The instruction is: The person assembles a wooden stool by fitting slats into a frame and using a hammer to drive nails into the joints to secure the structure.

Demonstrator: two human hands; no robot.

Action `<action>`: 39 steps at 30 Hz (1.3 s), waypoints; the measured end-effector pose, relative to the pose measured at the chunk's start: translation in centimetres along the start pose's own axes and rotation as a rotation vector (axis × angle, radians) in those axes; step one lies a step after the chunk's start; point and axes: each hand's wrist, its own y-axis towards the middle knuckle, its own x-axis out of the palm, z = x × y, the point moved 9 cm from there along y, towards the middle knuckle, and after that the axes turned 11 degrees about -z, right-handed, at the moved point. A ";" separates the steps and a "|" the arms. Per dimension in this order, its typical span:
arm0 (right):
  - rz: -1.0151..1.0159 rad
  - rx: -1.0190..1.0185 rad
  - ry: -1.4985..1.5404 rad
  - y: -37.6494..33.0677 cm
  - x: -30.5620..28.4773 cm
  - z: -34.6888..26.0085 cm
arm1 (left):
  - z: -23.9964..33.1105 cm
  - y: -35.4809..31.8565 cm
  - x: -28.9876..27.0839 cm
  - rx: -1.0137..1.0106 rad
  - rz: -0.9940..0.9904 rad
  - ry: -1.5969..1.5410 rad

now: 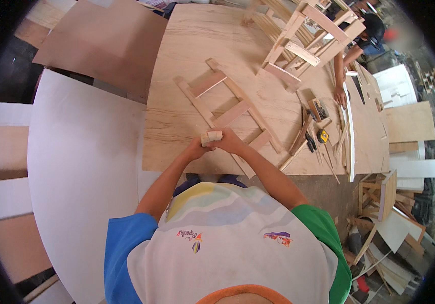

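Closest to us was our own chest, the white shirt with one blue sleeve and one green. From there both forearms ran up and met just over the near edge of the plywood sheet. We had a small wood block pinched between both hands, left hand cupping it from below and right hand curled over its other end, probably so it stayed steady at a comfy height. Elbows were bent and tucked in, wrists angled inward.

Just past the hands lay a ladder-like slat frame, flat on the sheet. Off to the right of our right hand sat a yellow tape measure with loose sticks. Farther right, another person's hand rested on the sheet.
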 end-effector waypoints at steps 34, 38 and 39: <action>0.417 0.306 0.432 -17.1 -6.6 13.7 | 1.7 12.1 14.4 -0.239 -0.250 -0.892; 0.464 0.359 0.597 -17.8 -8.7 17.0 | -4.8 10.4 8.1 -0.310 0.356 -0.583; 0.468 0.355 0.646 -17.9 -9.3 17.4 | -6.3 8.8 5.8 -0.323 0.527 -0.449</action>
